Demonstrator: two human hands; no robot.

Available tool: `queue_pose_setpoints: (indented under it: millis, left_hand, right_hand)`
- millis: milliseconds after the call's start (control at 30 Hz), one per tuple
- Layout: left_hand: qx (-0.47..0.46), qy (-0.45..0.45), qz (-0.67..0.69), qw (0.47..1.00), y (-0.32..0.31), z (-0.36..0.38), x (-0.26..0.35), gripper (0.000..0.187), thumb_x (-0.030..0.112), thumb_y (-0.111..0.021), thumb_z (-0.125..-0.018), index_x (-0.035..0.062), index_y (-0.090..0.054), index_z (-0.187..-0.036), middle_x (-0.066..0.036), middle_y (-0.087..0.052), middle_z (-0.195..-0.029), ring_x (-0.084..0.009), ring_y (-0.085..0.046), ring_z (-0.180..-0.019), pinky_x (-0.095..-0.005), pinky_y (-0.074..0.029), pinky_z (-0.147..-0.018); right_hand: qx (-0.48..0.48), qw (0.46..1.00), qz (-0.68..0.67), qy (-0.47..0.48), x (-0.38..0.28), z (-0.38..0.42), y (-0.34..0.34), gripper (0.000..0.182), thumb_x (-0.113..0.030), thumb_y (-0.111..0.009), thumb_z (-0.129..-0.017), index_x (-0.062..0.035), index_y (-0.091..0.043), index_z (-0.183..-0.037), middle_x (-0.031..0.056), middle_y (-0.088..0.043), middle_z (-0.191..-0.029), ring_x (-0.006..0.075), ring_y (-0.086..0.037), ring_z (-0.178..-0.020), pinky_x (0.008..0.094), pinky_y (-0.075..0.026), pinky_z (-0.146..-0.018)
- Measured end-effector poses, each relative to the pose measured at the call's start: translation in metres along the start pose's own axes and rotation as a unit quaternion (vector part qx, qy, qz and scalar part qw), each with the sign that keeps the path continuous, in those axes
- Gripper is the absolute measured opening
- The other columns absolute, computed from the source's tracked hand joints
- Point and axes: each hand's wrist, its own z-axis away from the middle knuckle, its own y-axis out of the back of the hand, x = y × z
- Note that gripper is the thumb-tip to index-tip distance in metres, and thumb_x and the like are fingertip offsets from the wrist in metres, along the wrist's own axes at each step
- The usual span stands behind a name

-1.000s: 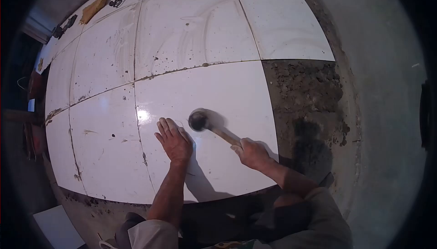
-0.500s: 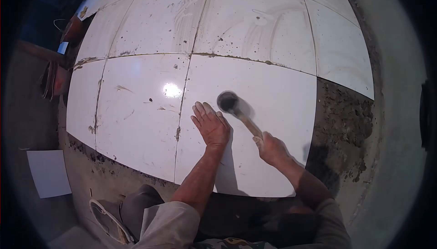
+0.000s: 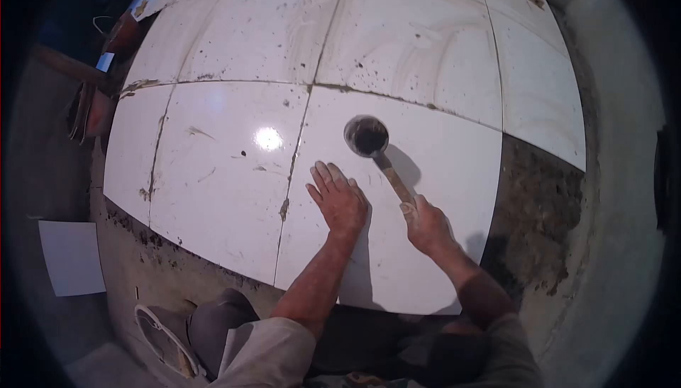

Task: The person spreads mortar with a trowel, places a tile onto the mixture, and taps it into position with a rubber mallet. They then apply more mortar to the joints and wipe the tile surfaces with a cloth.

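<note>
My right hand (image 3: 429,226) is wrapped round the wooden handle of a rubber mallet (image 3: 367,137) with a dark round head. That head hovers above a large white floor tile (image 3: 454,168), its shadow falling on the tile to the right. Flat on the same tile, left of the mallet, lies my left hand (image 3: 342,203), its fingers stretched out. A dirt-smeared joint (image 3: 292,182) runs just left of that hand, between this tile and its neighbour (image 3: 213,189).
More white tiles (image 3: 404,40) with mortar smears stretch away ahead. Rough dark mortar (image 3: 543,211) borders the tile on the right, beside a wall (image 3: 617,140). Buckets (image 3: 96,115) stand at the left. A loose white piece (image 3: 71,259) and a pale hoop (image 3: 159,338) are at lower left.
The mallet head has risen higher off the tile, and its shadow lies farther from it. My left hand stays flat on the tile. The whole view has shifted slightly.
</note>
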Motion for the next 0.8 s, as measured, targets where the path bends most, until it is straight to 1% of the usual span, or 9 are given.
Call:
queue_pose_setpoints:
  millis: [100,167,200,267,367,600,700,733,800]
  left_hand:
    - [-0.02,0.011,-0.003,1.0,0.002,0.009,-0.001,0.058,0.021,-0.044,-0.092,-0.0111,-0.029,-0.138,-0.029,-0.022,-0.148,-0.044,-0.015,-0.14,-0.0599,-0.01,-0.111]
    - [-0.016,0.011,-0.014,1.0,0.003,0.007,0.0,0.061,0.022,-0.048,-0.09,-0.0115,-0.029,-0.137,-0.03,-0.023,-0.147,-0.0441,-0.017,-0.139,-0.0605,-0.013,-0.11]
    - [-0.013,0.013,-0.016,1.0,0.002,0.006,-0.001,0.061,0.022,-0.048,-0.09,-0.0115,-0.029,-0.137,-0.03,-0.023,-0.147,-0.0441,-0.017,-0.139,-0.0605,-0.013,-0.11]
    - [-0.029,0.02,-0.021,0.999,0.0,0.006,-0.002,0.058,0.021,-0.045,-0.092,-0.0109,-0.029,-0.138,-0.029,-0.023,-0.148,-0.043,-0.015,-0.14,-0.0588,-0.01,-0.111]
    - [-0.03,0.02,-0.016,0.999,0.004,0.007,0.001,0.058,0.021,-0.045,-0.092,-0.0109,-0.03,-0.138,-0.029,-0.023,-0.147,-0.0432,-0.015,-0.14,-0.0597,-0.01,-0.111]
    - [-0.024,0.018,-0.024,0.999,0.002,0.007,0.0,0.058,0.022,-0.042,-0.093,-0.0108,-0.028,-0.138,-0.03,-0.023,-0.147,-0.0439,-0.015,-0.14,-0.061,-0.011,-0.11]
    - [-0.016,0.008,-0.028,0.999,-0.006,0.008,-0.005,0.058,0.023,-0.043,-0.093,-0.0109,-0.028,-0.138,-0.03,-0.022,-0.148,-0.0441,-0.014,-0.14,-0.0609,-0.011,-0.11]
    - [-0.017,0.011,-0.027,0.999,-0.004,0.008,-0.005,0.059,0.023,-0.044,-0.092,-0.0111,-0.029,-0.138,-0.029,-0.022,-0.148,-0.0436,-0.014,-0.14,-0.0613,-0.011,-0.11]
    - [-0.03,0.022,-0.015,0.999,0.002,0.007,0.0,0.06,0.024,-0.046,-0.092,-0.0111,-0.031,-0.137,-0.028,-0.023,-0.148,-0.0428,-0.015,-0.14,-0.0611,-0.01,-0.11]
  right_hand:
    - [0.014,0.995,-0.09,0.046,-0.021,0.011,0.025,0.028,-0.027,-0.052,-0.095,0.0002,-0.046,-0.09,0.0237,-0.057,-0.068,0.0468,-0.056,-0.064,0.051,-0.045,-0.058]
    - [0.017,0.975,-0.214,0.064,-0.028,0.013,0.033,0.028,-0.027,-0.051,-0.095,0.0006,-0.046,-0.09,0.0239,-0.057,-0.068,0.0476,-0.056,-0.066,0.0506,-0.045,-0.058]
    - [0.015,0.974,-0.215,0.068,-0.026,0.011,0.028,0.028,-0.027,-0.051,-0.095,0.0006,-0.046,-0.09,0.0239,-0.057,-0.068,0.0476,-0.056,-0.066,0.0506,-0.045,-0.058]
    - [0.087,0.98,-0.152,0.09,-0.014,0.008,0.006,0.029,-0.027,-0.051,-0.095,0.0014,-0.045,-0.09,0.0243,-0.057,-0.069,0.0478,-0.057,-0.067,0.0507,-0.045,-0.058]
    - [-0.014,1.0,0.009,-0.01,0.0,-0.009,-0.017,0.029,-0.028,-0.052,-0.095,0.0,-0.046,-0.09,0.0247,-0.058,-0.069,0.0468,-0.059,-0.069,0.0516,-0.045,-0.057]
    - [0.056,0.982,-0.162,0.084,-0.029,0.01,0.023,0.026,-0.025,-0.054,-0.094,-0.0003,-0.046,-0.088,0.0228,-0.056,-0.065,0.0452,-0.057,-0.06,0.0474,-0.045,-0.053]
    - [0.095,0.984,-0.119,0.091,-0.006,0.014,-0.003,0.027,-0.026,-0.054,-0.094,-0.0005,-0.047,-0.088,0.0237,-0.056,-0.066,0.0456,-0.057,-0.062,0.0496,-0.045,-0.055]
    - [0.026,0.999,-0.014,0.011,-0.001,0.008,-0.008,0.028,-0.028,-0.054,-0.093,-0.0009,-0.048,-0.089,0.0241,-0.058,-0.067,0.0455,-0.058,-0.064,0.0523,-0.045,-0.058]
    - [0.017,1.0,-0.017,0.007,-0.001,0.012,-0.007,0.029,-0.029,-0.054,-0.093,-0.001,-0.048,-0.089,0.0242,-0.058,-0.067,0.0456,-0.058,-0.065,0.0532,-0.045,-0.059]
